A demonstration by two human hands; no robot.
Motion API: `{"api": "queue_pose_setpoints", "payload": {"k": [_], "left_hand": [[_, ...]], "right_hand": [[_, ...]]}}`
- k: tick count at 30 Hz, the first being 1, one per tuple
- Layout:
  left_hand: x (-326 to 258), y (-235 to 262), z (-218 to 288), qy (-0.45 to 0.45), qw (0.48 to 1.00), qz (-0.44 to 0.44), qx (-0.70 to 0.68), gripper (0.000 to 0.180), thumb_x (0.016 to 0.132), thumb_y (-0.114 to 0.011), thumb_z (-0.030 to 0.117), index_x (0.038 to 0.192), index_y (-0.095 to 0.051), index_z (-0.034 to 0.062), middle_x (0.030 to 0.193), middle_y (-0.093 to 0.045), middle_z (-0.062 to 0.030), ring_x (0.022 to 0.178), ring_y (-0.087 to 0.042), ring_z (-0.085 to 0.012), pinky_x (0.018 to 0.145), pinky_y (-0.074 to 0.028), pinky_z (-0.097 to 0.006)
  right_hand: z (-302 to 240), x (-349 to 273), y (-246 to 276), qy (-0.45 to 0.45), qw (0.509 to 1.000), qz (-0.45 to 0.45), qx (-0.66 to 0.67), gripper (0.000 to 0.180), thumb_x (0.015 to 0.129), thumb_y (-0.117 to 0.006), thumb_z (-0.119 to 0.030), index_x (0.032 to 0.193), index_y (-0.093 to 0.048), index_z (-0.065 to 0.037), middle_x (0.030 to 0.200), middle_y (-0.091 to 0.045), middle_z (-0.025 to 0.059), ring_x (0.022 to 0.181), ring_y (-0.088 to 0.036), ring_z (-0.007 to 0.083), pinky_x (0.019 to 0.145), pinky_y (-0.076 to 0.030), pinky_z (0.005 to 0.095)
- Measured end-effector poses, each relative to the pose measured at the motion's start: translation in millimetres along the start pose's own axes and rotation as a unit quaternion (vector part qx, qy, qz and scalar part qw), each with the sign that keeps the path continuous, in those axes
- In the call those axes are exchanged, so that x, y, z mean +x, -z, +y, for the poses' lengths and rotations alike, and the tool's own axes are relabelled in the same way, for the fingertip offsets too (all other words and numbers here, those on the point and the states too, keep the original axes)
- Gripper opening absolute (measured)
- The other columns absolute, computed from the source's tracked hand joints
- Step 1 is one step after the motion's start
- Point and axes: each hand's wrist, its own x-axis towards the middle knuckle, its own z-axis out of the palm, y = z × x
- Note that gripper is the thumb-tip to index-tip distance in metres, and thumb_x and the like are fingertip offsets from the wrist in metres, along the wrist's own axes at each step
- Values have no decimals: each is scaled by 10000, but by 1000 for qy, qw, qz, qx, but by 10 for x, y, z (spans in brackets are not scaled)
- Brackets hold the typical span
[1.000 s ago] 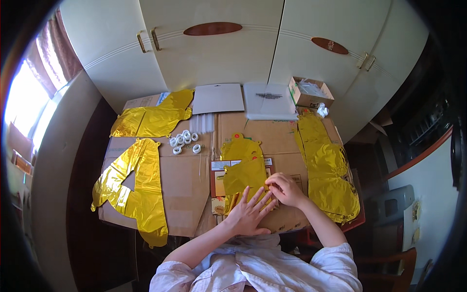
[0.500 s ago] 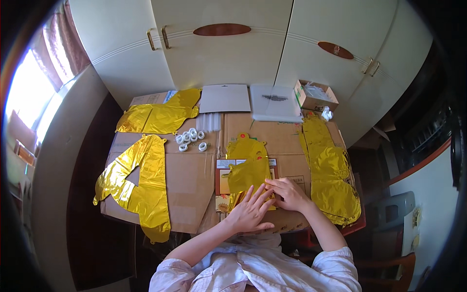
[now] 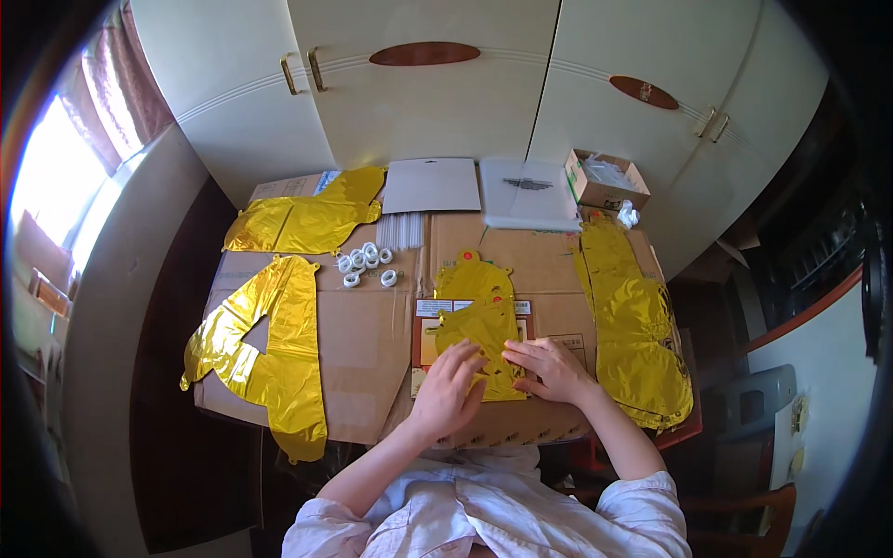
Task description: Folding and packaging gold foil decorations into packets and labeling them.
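Note:
A flat gold foil balloon, folded over on itself, lies in front of me on a printed card package. My left hand is over its lower left part, fingers loosely bent and thumb apart, nothing seen in its grasp. On the lower right edge rests my right hand, fingers stretched out flat against the foil. The foil beneath my hands is partly hidden.
Cardboard covers the table. Other gold foil balloons lie at left, back left and right. White ribbon rolls, clear straws, a grey-white sheet, a plastic pouch and a small box sit farther back.
My left hand has drawn back left and its fingers have bent, uncovering more of the lower foil. My right hand has stayed nearly in place, its fingers slightly shifted along the edge.

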Motion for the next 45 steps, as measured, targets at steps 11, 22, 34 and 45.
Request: {"api": "queue_pose_setpoints", "payload": {"k": [11,22,34,45], "left_hand": [[-541,201,-17,-52,962,-184,197,774,900,-544,561,1389,-440,-30,1456,-421,-224,1377,-364,-396,1136,-286,-493],[-555,196,7,-18,951,-175,253,903,829,-516,713,1416,-430,32,1431,-385,-323,1385,-327,-436,1118,-270,-523],[-483,81,175,24,937,-156,313,821,824,-557,674,1339,-520,35,1428,-412,-293,1379,-356,-396,1066,-299,-582],[-145,-98,-25,-111,947,-199,224,767,869,-474,678,1458,-424,189,1504,-392,-116,1415,-307,-365,1111,-189,-659]], "right_hand": [[-21,8,9,-1,1000,0,0,556,834,-698,-394,1301,-597,-108,1386,-550,43,1167,-536,247,1009,-411,375],[0,-3,-6,-3,1000,-11,-16,615,828,-704,-392,1341,-546,-92,1422,-510,61,1152,-537,273,1003,-413,383],[-24,36,-26,-12,1000,-1,-25,578,873,-655,-354,1361,-517,-77,1432,-497,74,1050,-554,278,963,-433,384],[-56,47,-17,-19,999,3,-33,572,864,-660,-297,1357,-517,-44,1420,-506,94,1028,-554,269,946,-439,370]]}}
